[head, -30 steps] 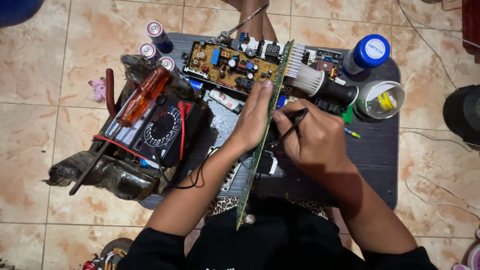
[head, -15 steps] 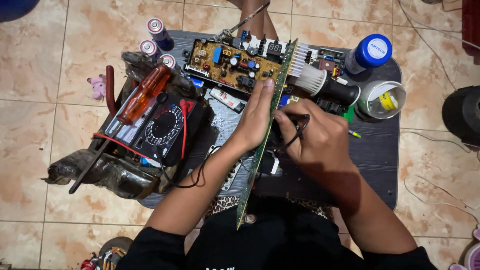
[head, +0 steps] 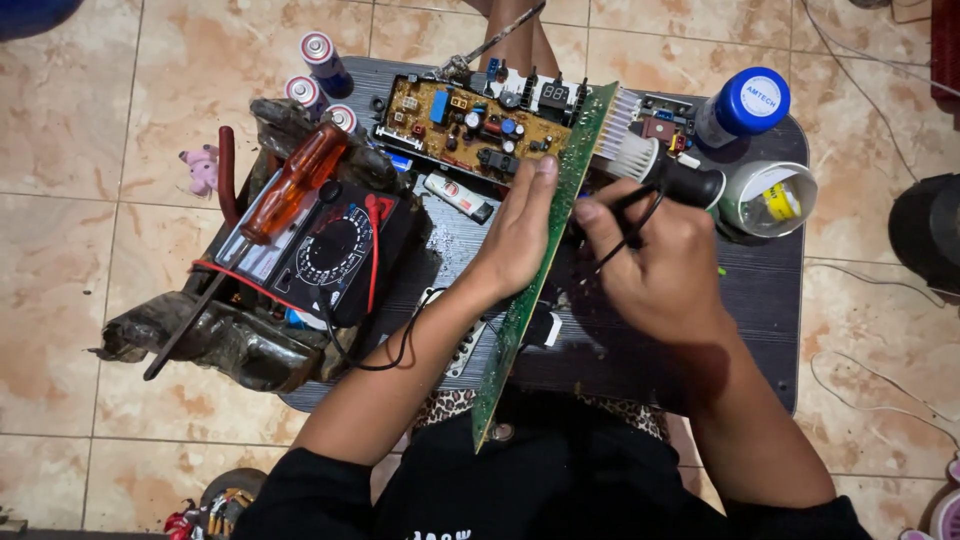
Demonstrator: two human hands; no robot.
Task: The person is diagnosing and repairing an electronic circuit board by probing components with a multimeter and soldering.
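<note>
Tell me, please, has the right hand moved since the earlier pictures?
Yes, slightly. The right hand, holding a thin black tool, has crept up along the green circuit board towards the white-capped black part.

The green board (head: 545, 250) stands on edge, so its faces cannot be read. The right hand (head: 655, 265) hides the tip of the thin black tool (head: 630, 215) it pinches. The left hand (head: 515, 240) covers the table (head: 760, 300) under it.
</note>
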